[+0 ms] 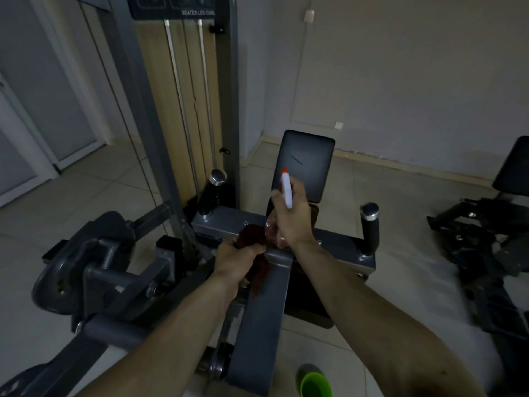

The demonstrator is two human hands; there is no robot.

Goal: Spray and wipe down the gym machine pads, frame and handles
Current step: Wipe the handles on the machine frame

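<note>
Cloth (252, 234), clutched in the left hand (237, 257), rests on the grey frame beam (263, 325) for wiping, while the right hand (292, 222) grips the spray bottle (286, 191), nozzle facing the black back pad (309, 156), seemingly ready to spray.

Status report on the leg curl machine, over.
Left hand grips red cloth on frame beam. Right hand holds spray bottle, nozzle toward back pad. Nothing blocking the beam.
</note>
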